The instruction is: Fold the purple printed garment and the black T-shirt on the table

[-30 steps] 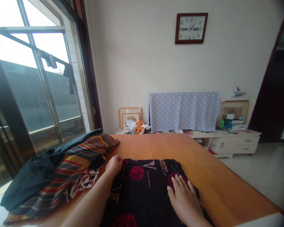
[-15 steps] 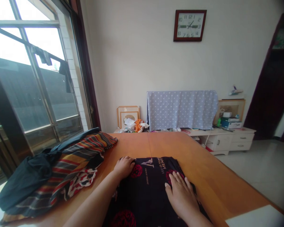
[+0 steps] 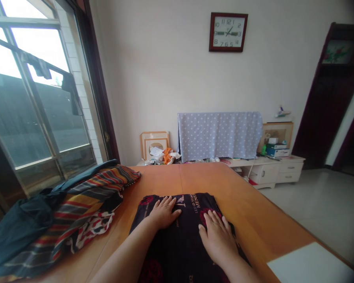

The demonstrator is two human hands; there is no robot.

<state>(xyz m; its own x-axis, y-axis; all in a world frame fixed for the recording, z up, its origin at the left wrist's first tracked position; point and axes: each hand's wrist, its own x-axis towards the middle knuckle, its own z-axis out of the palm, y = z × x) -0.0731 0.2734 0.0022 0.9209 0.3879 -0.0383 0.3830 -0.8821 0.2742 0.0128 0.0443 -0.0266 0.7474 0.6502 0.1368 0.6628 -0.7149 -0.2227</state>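
Observation:
A black folded garment (image 3: pixel 177 243) with red round prints and pale lettering lies flat on the wooden table (image 3: pixel 247 204) in front of me. On its upper left part rests my left hand (image 3: pixel 164 212), palm down with the fingers spread. My right hand (image 3: pixel 218 237) lies flat on the right side, its fingertips over a red print. Neither hand grips the cloth. The garment's near end runs out of the bottom of the view, partly behind my forearms.
To the left is a heap of clothes (image 3: pixel 85 204), striped, dark teal and patterned. A white sheet (image 3: pixel 309 263) lies at the table's right edge. Beyond the table stands a low white cabinet (image 3: pixel 289 173), and a dotted blue cloth (image 3: pixel 221 133) hangs over something on it.
My left hand has moved from the garment's left edge inward onto its top, uncovering a red print at the corner. My right hand stays on the right side. The view has turned slightly right.

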